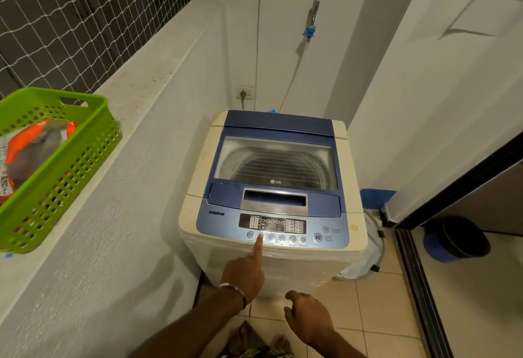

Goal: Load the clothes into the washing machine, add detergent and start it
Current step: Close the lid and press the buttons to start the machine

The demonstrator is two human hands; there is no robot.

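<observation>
On the ledge at the far left stands one green basket (56,165), holding a crumpled orange and grey packet (36,145) that is probably the detergent, though its label is too blurred to read. The basket sits well apart from the one washing machine (271,187), which fills the corner between the ledge wall and the right-hand wall. Its blue lid (276,159) is down, and through the glass the drum shows ribbed metal and no cloth that can be made out.

Along the machine's front edge runs one control panel (271,227) with a row of round buttons lying left to right. The left hand (243,274) reaches up from below the front edge, index finger (258,247) straight and its tip on the second button from the left (261,235), the other fingers curled into the palm and holding nothing. One thin bangle (233,289) circles that wrist. The start and pause button (318,237) lies towards the panel's right front corner, to the right of the pointing fingertip along the button row, so the next press turns on a sideways travel along that same row.

The right hand (310,319) hangs lower, off the machine's front, fingers loosely bent and carrying nothing; it looks the nearer of the two to the start button. One dark bucket (455,238) rests on the floor at the far right, past the door frame
</observation>
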